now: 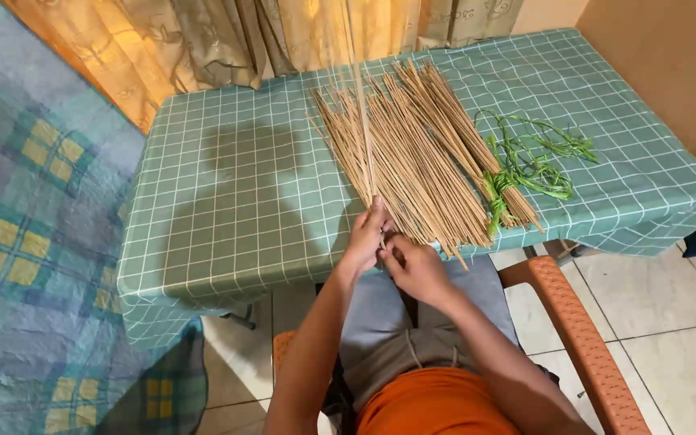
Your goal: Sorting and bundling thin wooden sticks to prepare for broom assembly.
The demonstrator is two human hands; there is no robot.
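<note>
A pile of long thin tan sticks (pixel 412 153) lies across a table covered with a green checked cloth (pixel 235 185). My left hand (pixel 366 236) grips a few sticks (pixel 362 105) by their lower ends and holds them upright, tips toward the curtain. Right beside it, at the table's front edge, my right hand (pixel 414 267) has its fingers curled at the base of those same sticks. A bundle of green strips (pixel 529 161) lies at the right side of the pile, some wound around a group of sticks.
An orange plastic chair arm (pixel 577 322) sticks out at the right. A bed with a blue and yellow patterned cover (pixel 26 242) fills the left. Curtains (pixel 227 36) hang behind the table. White floor tiles (pixel 670 322) lie at the right.
</note>
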